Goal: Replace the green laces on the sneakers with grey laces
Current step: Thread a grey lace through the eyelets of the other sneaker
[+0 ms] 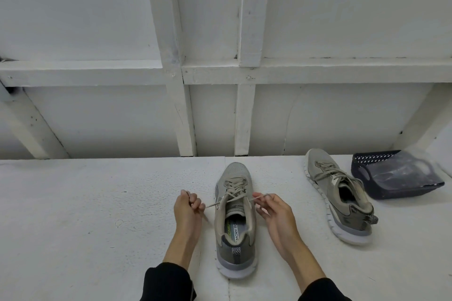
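The grey-green mesh sneaker (235, 217) stands upright on the white table (85, 215), heel toward us, so we can reach its eyelets. We pull its pale lace (232, 199) taut sideways: left hand (188, 210) and right hand (272, 212) each pinch one end. The second laced sneaker (340, 193) lies tilted beside a dark perforated basket (393, 173).

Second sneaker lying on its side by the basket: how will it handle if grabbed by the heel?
The grey-green mesh sneaker lying on its side probably lifts easily: the mesh upper and foam-like sole suggest little weight. Its collar looks soft, so a heel grip may squash it. Its loose laces will likely dangle and could snag the dark woven basket beside it.
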A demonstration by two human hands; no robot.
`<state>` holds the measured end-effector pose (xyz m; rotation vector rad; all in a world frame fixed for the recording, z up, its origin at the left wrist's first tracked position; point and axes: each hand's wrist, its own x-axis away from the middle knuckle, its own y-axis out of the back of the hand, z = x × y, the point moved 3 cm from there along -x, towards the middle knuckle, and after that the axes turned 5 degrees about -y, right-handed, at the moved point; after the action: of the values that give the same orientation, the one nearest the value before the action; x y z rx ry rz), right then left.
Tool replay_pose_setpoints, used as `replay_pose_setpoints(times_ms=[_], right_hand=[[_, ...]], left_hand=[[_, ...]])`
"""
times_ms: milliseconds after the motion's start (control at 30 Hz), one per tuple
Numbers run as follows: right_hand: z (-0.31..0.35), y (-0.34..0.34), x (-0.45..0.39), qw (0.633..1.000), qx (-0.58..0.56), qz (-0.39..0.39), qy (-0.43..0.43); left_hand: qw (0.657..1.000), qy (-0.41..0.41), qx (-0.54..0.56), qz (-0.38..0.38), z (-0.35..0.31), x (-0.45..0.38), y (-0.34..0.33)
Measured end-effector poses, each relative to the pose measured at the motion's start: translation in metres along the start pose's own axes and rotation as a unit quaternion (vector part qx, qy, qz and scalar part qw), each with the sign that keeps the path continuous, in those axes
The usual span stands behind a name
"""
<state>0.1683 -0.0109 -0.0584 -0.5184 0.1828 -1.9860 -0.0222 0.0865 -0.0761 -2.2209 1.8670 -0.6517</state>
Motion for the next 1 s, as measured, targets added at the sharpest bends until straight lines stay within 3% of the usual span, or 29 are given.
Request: replay_pose_setpoints(times_ms=[133, 267, 367, 433, 500, 600, 733, 867, 1000], right_hand=[[0.004, -0.005, 0.001, 0.976, -0.211, 0.033, -0.052], [0.003, -0.004, -0.003, 0.966, -0.251, -0.012, -0.067], [0.010, -0.009, -0.003, 0.987, -0.146, -0.051, -0.049], [0.020, -0.011, 0.001, 0.996, 0.037, -0.080, -0.004], [0.026, -0.008, 0.007, 0.968, 0.218, -0.109, 0.057], [0.037, -0.011, 0.015, 0.878, 0.423, -0.111, 0.193], [0.034, -0.027, 0.017, 0.860, 0.451, -0.017, 0.239], [0.024, -0.031, 0.016, 0.869, 0.459, 0.012, 0.188], [0.021, -0.025, 0.016, 0.862, 0.471, -0.021, 0.185]], left_hand=[[0.979, -0.098, -0.170, 0.056, -0.007, -0.003, -0.005], [0.912, -0.213, -0.322, 0.139, -0.008, 0.004, -0.009], [0.874, -0.222, -0.380, 0.206, -0.002, 0.009, -0.016], [0.867, -0.209, -0.384, 0.238, 0.001, 0.011, -0.019], [0.860, -0.232, -0.376, 0.255, -0.006, 0.016, -0.020], [0.823, -0.314, -0.377, 0.285, -0.025, 0.032, -0.022], [0.780, -0.334, -0.426, 0.313, -0.028, 0.034, -0.022], [0.798, -0.268, -0.428, 0.330, -0.019, 0.031, -0.020], [0.820, -0.275, -0.402, 0.301, -0.015, 0.038, -0.020]])
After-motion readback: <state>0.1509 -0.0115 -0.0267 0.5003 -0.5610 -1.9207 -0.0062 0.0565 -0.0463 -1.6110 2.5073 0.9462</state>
